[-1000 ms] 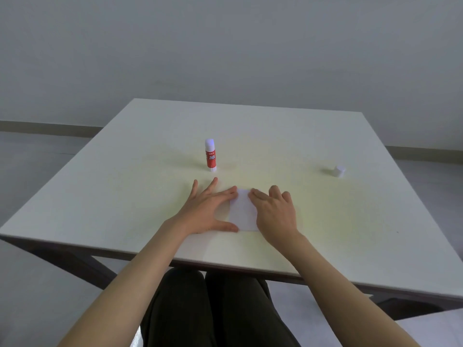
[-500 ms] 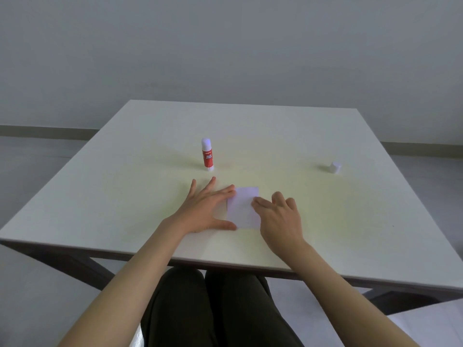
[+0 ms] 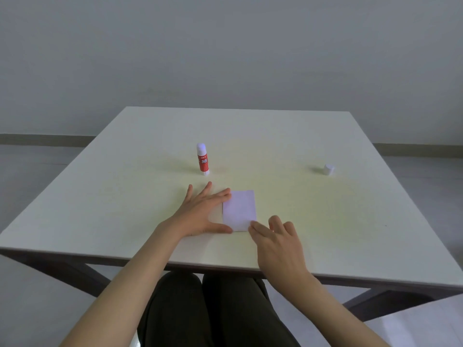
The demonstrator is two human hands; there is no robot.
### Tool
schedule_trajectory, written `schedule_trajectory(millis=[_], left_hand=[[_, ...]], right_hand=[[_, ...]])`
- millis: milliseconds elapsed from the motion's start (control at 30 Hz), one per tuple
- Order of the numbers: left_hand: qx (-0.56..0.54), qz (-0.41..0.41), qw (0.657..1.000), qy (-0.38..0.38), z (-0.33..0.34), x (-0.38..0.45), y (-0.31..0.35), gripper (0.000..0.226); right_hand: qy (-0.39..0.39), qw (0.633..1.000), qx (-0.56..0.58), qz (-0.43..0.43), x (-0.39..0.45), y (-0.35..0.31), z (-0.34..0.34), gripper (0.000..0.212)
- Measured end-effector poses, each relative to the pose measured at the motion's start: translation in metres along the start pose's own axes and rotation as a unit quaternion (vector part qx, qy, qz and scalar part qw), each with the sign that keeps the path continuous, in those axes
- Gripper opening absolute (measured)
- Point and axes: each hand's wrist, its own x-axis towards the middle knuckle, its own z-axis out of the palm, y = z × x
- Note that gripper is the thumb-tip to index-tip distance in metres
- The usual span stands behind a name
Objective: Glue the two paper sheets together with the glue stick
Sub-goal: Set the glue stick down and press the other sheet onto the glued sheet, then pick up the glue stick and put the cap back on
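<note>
**Sheets pressed flat, glue stick standing uncapped beyond the left hand**

The left hand (image 3: 203, 211) lies flat on the table (image 3: 313, 221), fingers spread wide, holding nothing; its index fingertip and thumb touch the left edge of the top paper sheet (image 3: 240, 209). A narrow strip of the lower sheet (image 3: 216, 214) shows beside that edge, partly under the palm. The right hand (image 3: 278, 242) rests at the top sheet's 5 o'clock corner, fingers loosely extended and empty, one fingertip on the corner.

The top sheet's long axis runs from 6 to 12 o'clock, away from the person. The glue stick (image 3: 202, 159) stands upright at 11 o'clock from the sheets, just beyond the left hand's fingertips, so the left hand is plainly the nearer one. Its cap (image 3: 328, 169) sits well apart, at 2 o'clock from the sheets, nearer the right hand.

The sheets look joined already; what likely remains is capping the stick, which would bring each hand toward its own near piece.
</note>
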Motion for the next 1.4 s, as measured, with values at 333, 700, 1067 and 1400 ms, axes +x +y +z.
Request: schedule_trajectory(millis=[333,700,1067,1400], left_hand=[[0.044,0.018,0.998,-0.035,-0.01,0.007,0.0,0.097],[0.054,0.032,0.997,-0.043,-0.011,0.012,-0.004,0.096],[-0.065,0.005,0.997,-0.039,-0.005,0.005,-0.001,0.096],[-0.275,-0.028,0.943,0.186,-0.014,0.001,0.0,0.058]], right_hand=[[-0.019,0.999,-0.024,0.015,0.04,0.02,0.016,0.046],[0.003,0.997,-0.034,0.068,0.063,0.027,0.021,0.035],[-0.019,0.998,-0.002,0.062,0.067,0.029,0.033,0.041],[0.084,0.973,0.171,0.132,0.079,0.057,0.022,0.051]])
